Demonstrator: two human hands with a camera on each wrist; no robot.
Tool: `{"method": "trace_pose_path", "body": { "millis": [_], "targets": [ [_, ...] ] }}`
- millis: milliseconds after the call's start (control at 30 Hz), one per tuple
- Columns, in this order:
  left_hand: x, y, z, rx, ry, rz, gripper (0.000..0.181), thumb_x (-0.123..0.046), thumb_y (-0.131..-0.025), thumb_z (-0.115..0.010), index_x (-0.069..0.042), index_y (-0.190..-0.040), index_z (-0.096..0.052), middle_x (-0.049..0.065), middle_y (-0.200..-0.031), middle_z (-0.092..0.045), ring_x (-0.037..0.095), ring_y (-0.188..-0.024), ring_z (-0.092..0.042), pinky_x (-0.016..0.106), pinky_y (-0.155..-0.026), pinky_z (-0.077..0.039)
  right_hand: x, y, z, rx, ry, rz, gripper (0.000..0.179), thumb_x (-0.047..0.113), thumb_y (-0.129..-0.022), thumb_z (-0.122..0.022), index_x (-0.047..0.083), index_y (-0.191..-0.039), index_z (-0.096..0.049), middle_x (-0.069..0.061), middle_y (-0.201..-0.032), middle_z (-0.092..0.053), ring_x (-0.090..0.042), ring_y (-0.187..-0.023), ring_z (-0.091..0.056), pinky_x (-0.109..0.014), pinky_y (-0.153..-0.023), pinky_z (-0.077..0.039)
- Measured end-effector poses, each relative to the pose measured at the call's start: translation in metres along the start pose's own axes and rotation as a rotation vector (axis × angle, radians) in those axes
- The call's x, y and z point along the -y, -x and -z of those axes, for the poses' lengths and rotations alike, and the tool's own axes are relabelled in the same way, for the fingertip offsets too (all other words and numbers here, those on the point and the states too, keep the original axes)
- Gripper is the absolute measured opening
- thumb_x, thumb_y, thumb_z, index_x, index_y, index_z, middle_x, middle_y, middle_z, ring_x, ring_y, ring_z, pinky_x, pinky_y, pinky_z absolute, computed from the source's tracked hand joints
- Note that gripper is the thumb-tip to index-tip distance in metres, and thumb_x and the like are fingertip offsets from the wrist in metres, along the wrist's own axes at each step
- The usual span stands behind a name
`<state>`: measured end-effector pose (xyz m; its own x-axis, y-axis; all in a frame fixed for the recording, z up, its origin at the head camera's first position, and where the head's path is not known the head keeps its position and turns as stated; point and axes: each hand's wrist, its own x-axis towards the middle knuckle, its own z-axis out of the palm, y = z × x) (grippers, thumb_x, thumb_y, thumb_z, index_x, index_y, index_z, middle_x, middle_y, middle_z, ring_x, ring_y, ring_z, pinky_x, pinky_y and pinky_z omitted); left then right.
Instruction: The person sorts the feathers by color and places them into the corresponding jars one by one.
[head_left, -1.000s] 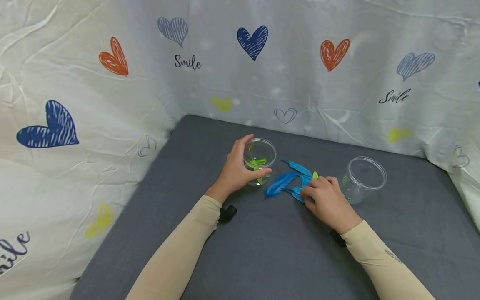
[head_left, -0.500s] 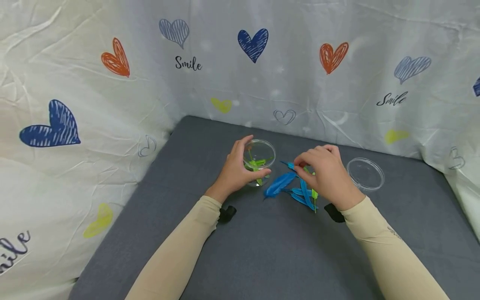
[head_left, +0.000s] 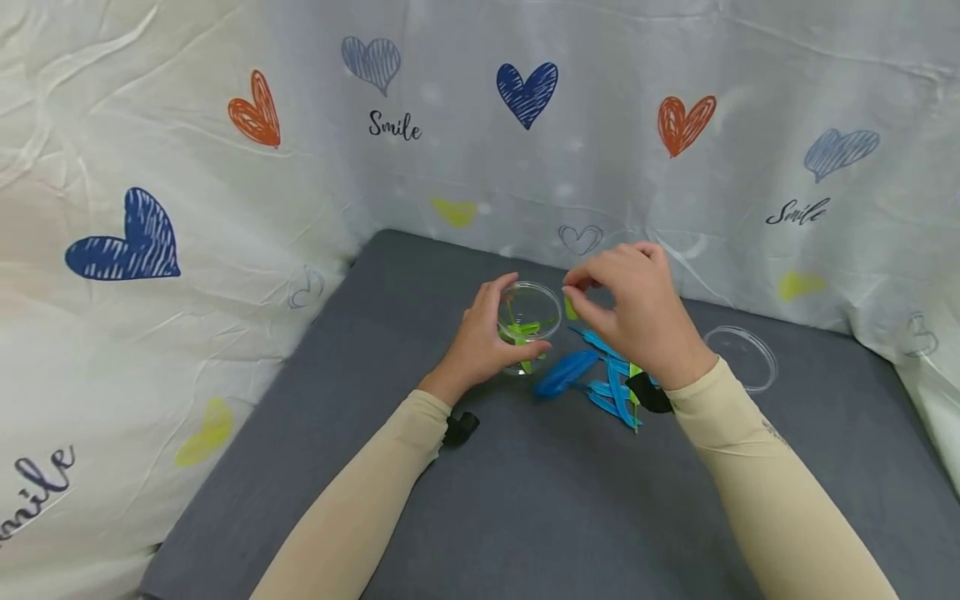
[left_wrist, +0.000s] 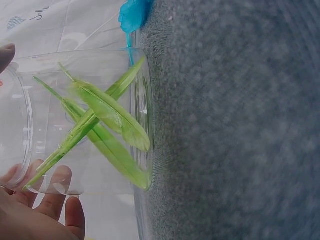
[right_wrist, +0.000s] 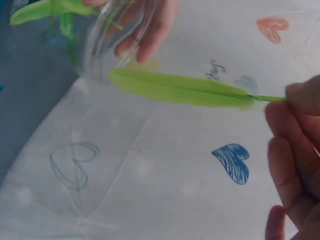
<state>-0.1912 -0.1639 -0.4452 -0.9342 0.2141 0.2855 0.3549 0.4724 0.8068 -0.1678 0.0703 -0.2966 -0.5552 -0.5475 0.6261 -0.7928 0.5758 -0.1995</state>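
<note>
My left hand (head_left: 483, 337) grips a clear plastic jar (head_left: 531, 308) around its side near the rim, and the jar stands on the grey cloth. Inside it several green feathers (left_wrist: 107, 117) lie crossed, seen through the wall in the left wrist view. Between thumb and forefinger, my right hand (head_left: 626, 308) pinches a green feather (right_wrist: 180, 90) by its quill. That feather hangs just right of the jar's rim, its vane tip pointing toward the jar in the right wrist view. Below the right hand, a pile of blue feathers (head_left: 568, 372) with some green lies on the cloth.
A second clear jar (head_left: 742, 357) stands on the right, partly hidden behind the right wrist. The grey cloth-covered table (head_left: 480, 508) ends at a white curtain (head_left: 450, 150) printed with hearts. Black wrist cameras (head_left: 461, 428) sit under both wrists.
My right hand has risen from the feather pile with a green feather and moved left and away to beside the jar. The left hand has kept its hold on the jar.
</note>
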Motion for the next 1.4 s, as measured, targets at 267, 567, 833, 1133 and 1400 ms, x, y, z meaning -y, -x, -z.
{"method": "trace_pose_path", "body": {
  "millis": [267, 567, 833, 1133, 1400],
  "targets": [
    [0.000, 0.000, 0.003, 0.016, -0.019, 0.007, 0.110, -0.052, -0.087, -0.089, -0.022, -0.171, -0.026, 0.007, -0.168, -0.039, 0.028, -0.148, -0.049, 0.066, -0.123, -0.031, -0.004, -0.015, -0.027, -0.057, -0.079, -0.024, 0.007, 0.013, -0.100, -0.079, 0.009, -0.105, -0.081, -0.008, -0.100, -0.081, -0.026, -0.096, -0.072, -0.055, -0.101, -0.042],
    [-0.003, 0.007, 0.000, 0.027, 0.005, 0.065, 0.108, -0.055, -0.088, -0.088, -0.026, -0.171, -0.026, 0.005, -0.169, -0.037, 0.027, -0.149, -0.047, 0.067, -0.125, -0.028, -0.016, -0.005, -0.066, 0.015, -0.149, -0.179, 0.009, 0.016, -0.103, -0.076, 0.010, -0.108, -0.081, -0.007, -0.102, -0.081, -0.027, -0.098, -0.072, -0.059, -0.106, -0.042],
    [-0.001, 0.004, -0.001, 0.021, 0.007, 0.043, 0.106, -0.055, -0.089, -0.086, -0.027, -0.171, -0.025, 0.004, -0.170, -0.036, 0.026, -0.149, -0.047, 0.067, -0.125, -0.028, -0.024, -0.002, -0.085, 0.047, -0.186, -0.238, 0.011, 0.017, -0.104, -0.074, 0.010, -0.108, -0.082, -0.008, -0.100, -0.081, -0.028, -0.095, -0.072, -0.058, -0.105, -0.047],
    [-0.005, 0.000, -0.005, 0.024, 0.009, 0.020, 0.108, -0.050, -0.088, -0.089, -0.024, -0.171, -0.026, 0.004, -0.169, -0.037, 0.028, -0.149, -0.047, 0.069, -0.123, -0.029, -0.031, 0.012, -0.080, 0.094, -0.175, -0.289, 0.018, 0.019, -0.104, -0.075, 0.008, -0.117, -0.082, -0.009, -0.109, -0.082, -0.028, -0.101, -0.073, -0.057, -0.106, -0.049],
    [-0.002, 0.001, -0.003, 0.001, -0.007, 0.024, 0.109, -0.052, -0.087, -0.090, -0.027, -0.171, -0.025, 0.005, -0.170, -0.037, 0.029, -0.150, -0.047, 0.068, -0.123, -0.031, -0.035, 0.018, -0.069, 0.107, -0.159, -0.293, 0.025, 0.021, -0.102, -0.078, 0.008, -0.124, -0.080, -0.009, -0.115, -0.081, -0.029, -0.105, -0.072, -0.061, -0.112, -0.043]
  ]
}}
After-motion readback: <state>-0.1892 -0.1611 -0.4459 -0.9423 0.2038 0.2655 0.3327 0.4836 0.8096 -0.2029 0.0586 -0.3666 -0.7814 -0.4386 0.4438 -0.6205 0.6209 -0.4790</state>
